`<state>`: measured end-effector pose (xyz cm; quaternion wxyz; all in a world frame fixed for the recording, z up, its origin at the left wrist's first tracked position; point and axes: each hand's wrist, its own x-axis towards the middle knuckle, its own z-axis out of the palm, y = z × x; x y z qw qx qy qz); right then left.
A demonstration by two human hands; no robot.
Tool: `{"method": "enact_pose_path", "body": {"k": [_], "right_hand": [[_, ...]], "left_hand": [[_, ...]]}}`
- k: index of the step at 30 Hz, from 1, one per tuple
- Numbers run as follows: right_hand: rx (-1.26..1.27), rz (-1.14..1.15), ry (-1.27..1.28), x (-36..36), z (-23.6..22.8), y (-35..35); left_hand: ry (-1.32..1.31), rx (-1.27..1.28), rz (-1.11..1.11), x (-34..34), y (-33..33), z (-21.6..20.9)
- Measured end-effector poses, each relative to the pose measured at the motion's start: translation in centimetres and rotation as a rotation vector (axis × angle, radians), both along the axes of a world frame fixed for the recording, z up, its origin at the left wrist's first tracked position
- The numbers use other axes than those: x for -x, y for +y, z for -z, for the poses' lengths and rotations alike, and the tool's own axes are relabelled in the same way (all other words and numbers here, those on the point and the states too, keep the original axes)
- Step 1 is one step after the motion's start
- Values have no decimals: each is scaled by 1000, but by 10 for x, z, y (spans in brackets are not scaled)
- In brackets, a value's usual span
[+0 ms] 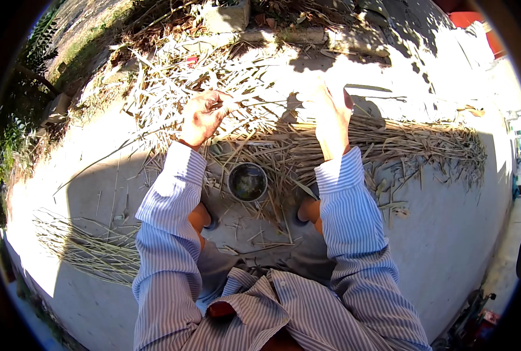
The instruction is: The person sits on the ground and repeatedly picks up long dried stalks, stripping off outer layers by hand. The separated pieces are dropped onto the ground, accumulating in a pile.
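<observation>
My left hand (205, 117) is closed, thumb and fingertips pinching a thin dry plant stalk (260, 103). The stalk runs across toward my right hand (332, 120), which looks closed around its other part; strong sunlight washes out those fingers. Below the hands a bundle of long dry stalks (389, 137) lies on the ground, reaching to the right. Between my feet sits a round metal bowl (247, 182) with dark, wet-looking contents. Loose pale dry leaves (161, 88) are heaped beyond and around my left hand.
A spread of thin greenish stalks (96, 248) lies on the concrete at the left. Stone blocks (289, 36) and dry litter edge the far side. Green plants (9, 152) stand at the far left. Red objects (465, 19) are at the upper right.
</observation>
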<state>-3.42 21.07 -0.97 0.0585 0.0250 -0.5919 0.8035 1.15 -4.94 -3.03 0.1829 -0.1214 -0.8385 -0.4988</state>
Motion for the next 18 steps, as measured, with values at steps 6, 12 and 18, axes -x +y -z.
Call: {"method": "enact_pose_path", "body": {"k": [6, 12, 18], "right_hand": [[-9, 37, -65, -2, -4, -4], [36, -33, -147, 7, -7, 5], [73, -69, -76, 3, -1, 0]], "left_hand": [[-232, -516, -13, -1, -12, -1], [60, 63, -462, -7, -90, -6], [-182, 302, -37, -9, -47, -10]]}}
